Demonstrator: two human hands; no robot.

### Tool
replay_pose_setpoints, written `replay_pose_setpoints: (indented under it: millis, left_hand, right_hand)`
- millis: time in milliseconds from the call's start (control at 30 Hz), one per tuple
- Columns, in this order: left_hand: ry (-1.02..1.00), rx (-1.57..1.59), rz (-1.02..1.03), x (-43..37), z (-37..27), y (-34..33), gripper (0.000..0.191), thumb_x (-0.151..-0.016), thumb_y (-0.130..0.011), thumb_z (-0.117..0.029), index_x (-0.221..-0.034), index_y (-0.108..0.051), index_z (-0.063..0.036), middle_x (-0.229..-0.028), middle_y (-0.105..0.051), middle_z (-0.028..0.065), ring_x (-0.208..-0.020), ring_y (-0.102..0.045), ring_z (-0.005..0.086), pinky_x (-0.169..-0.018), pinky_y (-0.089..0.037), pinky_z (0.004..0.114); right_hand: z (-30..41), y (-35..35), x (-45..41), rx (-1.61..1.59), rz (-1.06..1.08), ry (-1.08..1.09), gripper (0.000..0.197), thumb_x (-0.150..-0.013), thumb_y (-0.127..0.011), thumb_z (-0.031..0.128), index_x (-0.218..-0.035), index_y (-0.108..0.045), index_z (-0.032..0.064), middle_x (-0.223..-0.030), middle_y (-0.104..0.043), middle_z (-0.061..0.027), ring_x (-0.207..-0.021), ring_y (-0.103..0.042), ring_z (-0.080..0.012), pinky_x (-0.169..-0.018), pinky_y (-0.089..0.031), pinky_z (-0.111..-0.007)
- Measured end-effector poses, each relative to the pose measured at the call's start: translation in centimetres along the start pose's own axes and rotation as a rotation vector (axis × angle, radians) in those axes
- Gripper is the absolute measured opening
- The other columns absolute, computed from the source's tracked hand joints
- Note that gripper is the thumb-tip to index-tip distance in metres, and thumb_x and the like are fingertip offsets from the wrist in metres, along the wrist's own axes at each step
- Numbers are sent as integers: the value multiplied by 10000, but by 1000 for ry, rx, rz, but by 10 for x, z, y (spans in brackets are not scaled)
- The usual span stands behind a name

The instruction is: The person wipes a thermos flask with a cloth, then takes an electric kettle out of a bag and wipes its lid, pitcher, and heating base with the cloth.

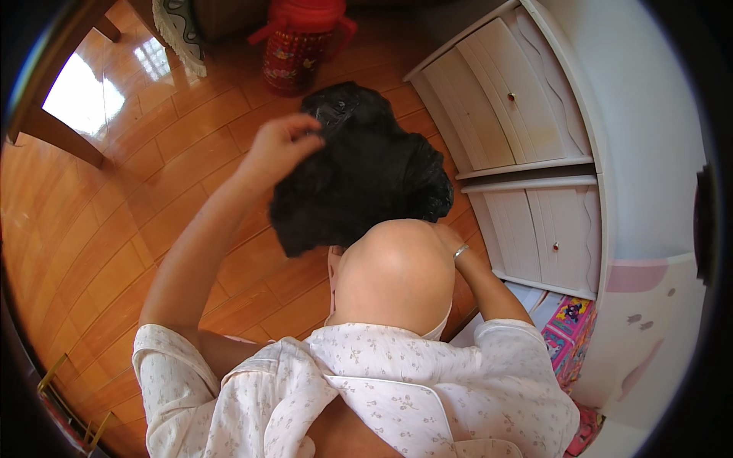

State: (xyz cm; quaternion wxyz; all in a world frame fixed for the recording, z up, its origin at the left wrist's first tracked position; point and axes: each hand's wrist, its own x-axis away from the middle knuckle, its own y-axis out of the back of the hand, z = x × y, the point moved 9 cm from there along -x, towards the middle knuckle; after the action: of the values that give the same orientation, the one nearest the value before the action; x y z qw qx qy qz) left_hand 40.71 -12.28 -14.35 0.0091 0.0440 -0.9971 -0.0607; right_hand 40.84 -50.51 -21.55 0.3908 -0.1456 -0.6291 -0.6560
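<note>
A black plastic bag (355, 172) lies spread and crumpled on the tiled floor in front of my bare knee (401, 257). My left hand (289, 140) is at the bag's upper left edge, its fingers bent and slightly blurred; whether it pinches the plastic does not show. My right hand (449, 235), with a silver-coloured bracelet (460, 251) at the wrist, is beside the knee near the bag's lower right part. Its fingers are mostly hidden behind the knee.
A red flowered thermos flask (295, 51) stands beyond the bag. White cabinets (515, 114) line the right side, with a colourful patterned box (567, 338) below them. Wooden furniture legs (63, 134) are at the upper left, near a fringed cloth (180, 34).
</note>
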Motion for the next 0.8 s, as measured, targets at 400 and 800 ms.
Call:
replay_pose_setpoints:
  millis: [400,800]
  left_hand:
    - [159,115,-137,-51,-18,48,931,-813,-748,-189,-1557,-197,-89,-1392,-506,234,-1245,-559,346,-1020,-454,394]
    - [-281,-878,-118,-55,3,0,720,-910,-562,-98,-1555,-259,-199,-1489,-326,322,-1407,-293,470,-1146,-280,513]
  right_hand:
    - [127,66,-2,-468,257,407,737,-846,-690,277,-1514,-389,194,-1101,-700,-203,-996,-683,-271,-897,-509,-340]
    - [68,159,-91,-440,-502,404,918,-786,-677,234,-1559,-215,57,-1474,-464,-233,-1291,-522,-359,-1065,-395,-338]
